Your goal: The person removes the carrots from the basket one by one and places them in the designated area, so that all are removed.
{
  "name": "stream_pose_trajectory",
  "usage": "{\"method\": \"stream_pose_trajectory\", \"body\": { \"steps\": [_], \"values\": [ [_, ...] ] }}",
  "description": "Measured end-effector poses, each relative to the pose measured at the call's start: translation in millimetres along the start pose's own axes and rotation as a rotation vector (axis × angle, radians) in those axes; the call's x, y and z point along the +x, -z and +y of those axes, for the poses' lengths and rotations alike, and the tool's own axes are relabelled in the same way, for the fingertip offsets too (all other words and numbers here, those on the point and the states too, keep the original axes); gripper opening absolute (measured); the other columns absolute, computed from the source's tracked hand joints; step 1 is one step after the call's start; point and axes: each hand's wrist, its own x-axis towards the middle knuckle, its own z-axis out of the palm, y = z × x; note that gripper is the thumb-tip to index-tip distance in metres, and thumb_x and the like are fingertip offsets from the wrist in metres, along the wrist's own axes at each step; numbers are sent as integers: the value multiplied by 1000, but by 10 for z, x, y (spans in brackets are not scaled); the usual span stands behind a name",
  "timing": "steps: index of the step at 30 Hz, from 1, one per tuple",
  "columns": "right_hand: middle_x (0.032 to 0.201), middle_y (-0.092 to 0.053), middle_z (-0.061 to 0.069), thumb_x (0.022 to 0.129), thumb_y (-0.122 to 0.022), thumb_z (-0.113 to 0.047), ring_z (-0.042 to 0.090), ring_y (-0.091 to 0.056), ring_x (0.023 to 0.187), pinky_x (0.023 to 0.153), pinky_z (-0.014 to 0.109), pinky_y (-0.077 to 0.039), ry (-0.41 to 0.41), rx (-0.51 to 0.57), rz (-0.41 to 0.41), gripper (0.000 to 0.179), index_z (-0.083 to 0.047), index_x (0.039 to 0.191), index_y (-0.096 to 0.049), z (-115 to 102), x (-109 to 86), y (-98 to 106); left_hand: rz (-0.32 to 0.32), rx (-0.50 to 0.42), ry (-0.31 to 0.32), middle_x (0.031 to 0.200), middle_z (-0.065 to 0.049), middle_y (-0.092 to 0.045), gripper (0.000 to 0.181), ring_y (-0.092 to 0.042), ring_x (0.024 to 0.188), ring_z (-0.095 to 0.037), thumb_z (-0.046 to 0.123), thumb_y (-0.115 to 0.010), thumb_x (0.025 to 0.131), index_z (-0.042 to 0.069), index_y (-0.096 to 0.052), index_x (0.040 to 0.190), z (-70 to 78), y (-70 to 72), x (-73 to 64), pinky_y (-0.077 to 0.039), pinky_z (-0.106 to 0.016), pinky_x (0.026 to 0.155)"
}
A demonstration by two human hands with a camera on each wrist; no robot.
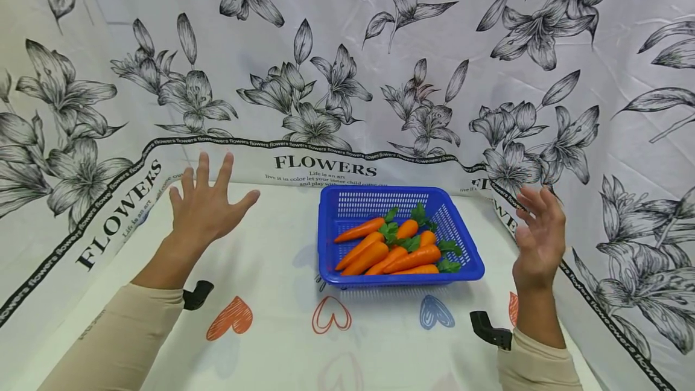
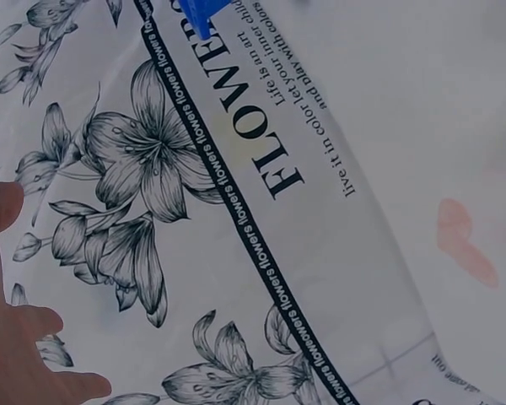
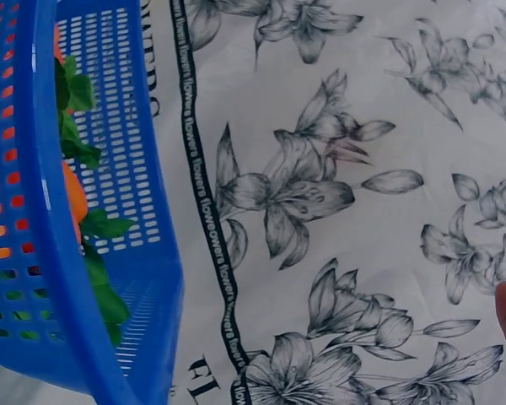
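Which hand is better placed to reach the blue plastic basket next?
Probably the right hand: in the head view it looks nearer the blue slotted plastic basket of orange carrots than the left hand, and the right wrist view shows far more of the basket than the left one.

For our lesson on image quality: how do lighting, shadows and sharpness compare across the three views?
Head view: bright, with a faint, soft shadow under the blue basket, and the carrots clear; left wrist view: dimmer and greyer, the printed heart pale and soft-edged; right wrist view: also dimmer, a thin highlight along the basket's near rim.
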Motion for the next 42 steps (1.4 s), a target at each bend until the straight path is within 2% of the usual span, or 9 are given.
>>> {"method": "stream_pose_trajectory", "body": {
  "steps": [7,17,21,26,32,37,40,42],
  "values": [
    [132,-50,23,83,-47,2,37,-43,119,94,34,-33,-113,-22,-3,55,6,138,-42,249,-271,125,-6,2,-3,157,-25,5,91,-4,135,-57,72,-39,88,23,-5,157,20,-42,-1,-4,-77,97],
    [140,-46,18,90,-45,-10,28,-40,124,95,32,-33,-363,-278,-74,57,-8,147,-39,568,-597,209,-11,18,2,156,-26,3,91,-6,135,-56,71,-40,88,22,-6,157,30,-64,-10,-5,-77,97],
    [141,-45,17,93,-45,-11,27,-39,126,94,29,-35,-460,-293,-96,55,-10,148,-38,691,-718,249,-16,13,2,156,-26,3,91,-6,135,-56,72,-40,88,23,-5,157,34,-67,-14,-5,-77,97],
    [145,-43,13,95,-47,-12,30,-35,130,98,28,-33,-553,-272,-132,56,-14,149,-37,800,-837,278,-27,13,3,156,-25,4,92,-6,135,-56,73,-39,88,23,-4,157,37,-84,-19,-6,-77,97],
    [148,-40,7,96,-48,-19,28,-32,135,107,39,-27,-628,-339,-204,56,-20,151,-36,865,-909,306,-37,20,1,156,-26,3,92,-7,135,-56,73,-38,88,23,-3,157,59,-117,-13,-7,-77,97],
    [150,-36,14,96,-49,-15,35,-31,136,110,52,-23,-670,-350,-249,57,-11,151,-33,755,-888,263,-44,22,-2,156,-27,2,92,-8,135,-56,73,-39,88,23,-4,157,74,-136,-14,-7,-77,96],
    [149,-35,19,96,-48,-14,40,-31,135,109,54,-23,-672,-381,-268,58,-6,151,-32,627,-851,194,-49,24,-5,156,-27,2,92,-8,134,-56,72,-39,88,22,-4,157,88,-145,-12,-7,-77,96],
    [149,-35,19,96,-49,-13,40,-30,136,110,53,-23,-676,-409,-283,58,-6,151,-31,629,-863,194,-52,23,-7,156,-27,1,92,-9,134,-56,72,-39,88,22,-4,157,97,-154,-11,-8,-77,96]
  ]
}}
